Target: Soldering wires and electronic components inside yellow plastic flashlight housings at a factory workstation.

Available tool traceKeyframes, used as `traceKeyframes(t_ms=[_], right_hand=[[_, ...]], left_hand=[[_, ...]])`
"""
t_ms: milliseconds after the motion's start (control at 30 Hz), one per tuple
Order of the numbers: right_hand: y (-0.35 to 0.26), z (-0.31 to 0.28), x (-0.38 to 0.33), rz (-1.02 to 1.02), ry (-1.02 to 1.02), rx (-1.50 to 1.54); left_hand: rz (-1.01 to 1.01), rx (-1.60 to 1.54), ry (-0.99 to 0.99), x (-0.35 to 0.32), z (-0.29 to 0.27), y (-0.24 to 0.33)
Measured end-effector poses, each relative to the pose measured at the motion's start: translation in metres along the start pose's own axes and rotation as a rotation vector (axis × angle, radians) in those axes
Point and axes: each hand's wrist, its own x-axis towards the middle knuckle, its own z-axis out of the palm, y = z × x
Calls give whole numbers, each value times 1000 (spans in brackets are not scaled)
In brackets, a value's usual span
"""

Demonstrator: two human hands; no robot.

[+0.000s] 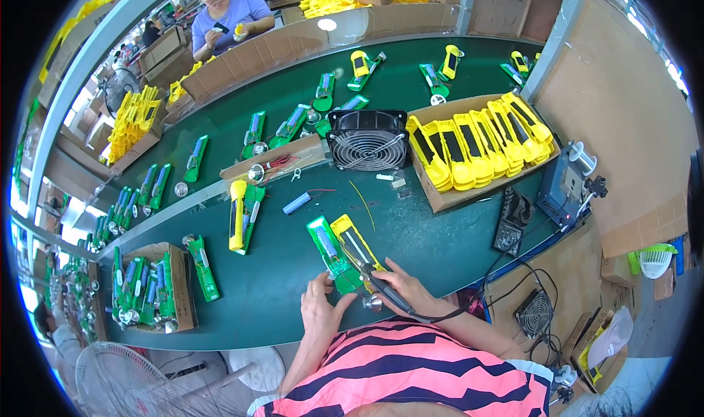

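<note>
— Fingers of the right hand (405, 283) are wrapped round the black handle of a soldering iron (396, 295), seen from the head!

— And the left hand (320, 308)?

— Thumb and forefinger parted, right at the near end of a green lamp housing (328, 247). Whether they pinch it, I cannot tell. Up from those fingertips, a blue battery cell lies inside the housing.

— What sits by the right fingers?

— Just beyond them, a yellow half shell (343, 227), close against the housing, with the iron slanting over it. Just on the near side, a silver reflector (372, 303), between the two hands.

— Further out?

— Ahead of the left fingers, a loose blue cell (296, 203) with a red wire; left of that, a yellow shell (236, 215) against another green housing (252, 210). Well left of the fingers, a cardboard box (188, 300) packed with green housings. Well ahead of the right fingers, a black fan (368, 142) beside a cardboard tray (499, 185) of yellow shells!
</note>
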Motion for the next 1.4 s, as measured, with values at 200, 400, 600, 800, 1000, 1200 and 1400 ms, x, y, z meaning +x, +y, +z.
traceKeyframes(t_ms=[200,400,600,800,1000,1200,1400], right_hand=[[-15,6,6,86,114,-43],[-8,3,0,18,105,-24],[-16,-8,7,99,90,-69],[-20,-8,10,1,294,-103],[-15,-5,12,50,282,-80],[-1,27,8,359,546,362],[1,34,8,379,548,352]], left_hand=[[89,274,83,5,12,10],[7,9,13,-2,13,-6],[-65,-65,168,-1,-8,-4],[-184,-363,291,1,2,-13],[53,120,267,12,3,-21],[-154,-12,66,18,7,-26],[-42,38,103,24,9,-32]])
